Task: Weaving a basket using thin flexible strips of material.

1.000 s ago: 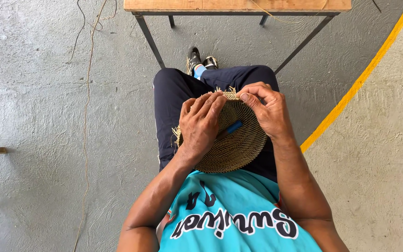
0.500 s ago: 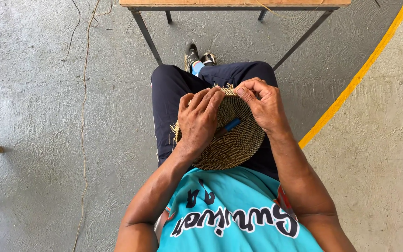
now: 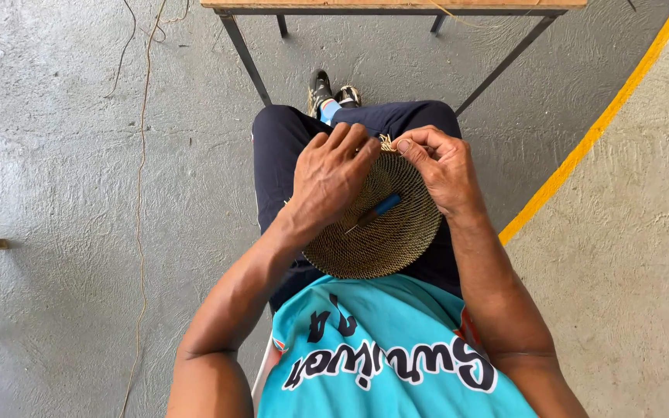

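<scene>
A round woven disc (image 3: 381, 232) of tan fibre lies on the seated person's lap, face up toward the camera. Across its middle rests a slim tool with a blue handle (image 3: 385, 204), its long axis running diagonally, handle toward the far right of the disc, thin metal tip toward the near left; the tip slips under the left hand (image 3: 331, 182) and cannot be followed further. The left hand lies flat over the disc's left half, fingers curled to the far rim, hiding much of the weave there; whether its grip closes on the rim cannot be told. The right hand (image 3: 443, 166) sits at the disc's far right edge, thumb and forefinger pinched shut on loose fibre ends (image 3: 386, 142) that stick up from the rim.

Under the disc are dark trousers (image 3: 288, 139), and beyond its far edge black shoes (image 3: 331, 93) on grey concrete floor (image 3: 63, 193). Further beyond stands a wooden surface (image 3: 396, 4) on dark metal legs, cut off by the top edge. Right of the disc a yellow line (image 3: 582, 155) crosses the floor; left of it a thin strand (image 3: 142, 155) trails. Near the disc's near side is a turquoise shirt (image 3: 381, 348).
</scene>
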